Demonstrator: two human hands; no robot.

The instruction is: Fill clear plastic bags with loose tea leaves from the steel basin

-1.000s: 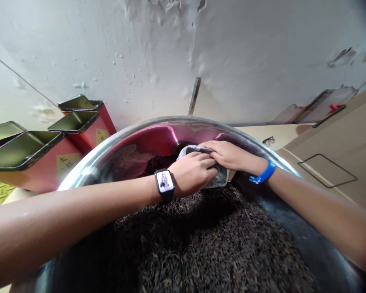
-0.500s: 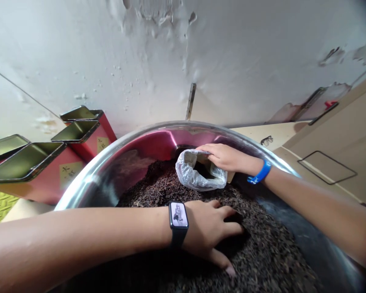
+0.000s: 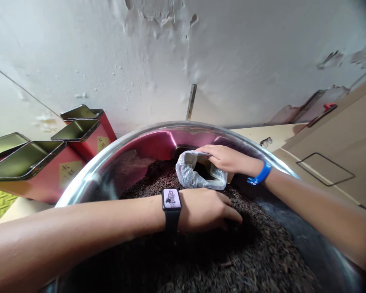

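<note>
A big steel basin (image 3: 88, 179) holds a heap of dark loose tea leaves (image 3: 232, 252). My right hand (image 3: 224, 158), with a blue band on its wrist, grips the rim of a small clear plastic bag (image 3: 191, 176) that lies open-mouthed on the leaves at the far side. My left hand (image 3: 207, 208), with a black watch on the wrist, lies in the leaves just in front of the bag, its fingers curled and gathered around tea.
Several red tin boxes (image 3: 64, 165) with open tops stand at the left of the basin. A peeling white wall rises behind. A beige table surface (image 3: 329, 154) stretches to the right, with a small dark object lying on it.
My left hand left the bag's mouth, dropped into the leaves in front of it and spread, and now draws back toward the bag with fingers curled. The right hand kept the bag open.
</note>
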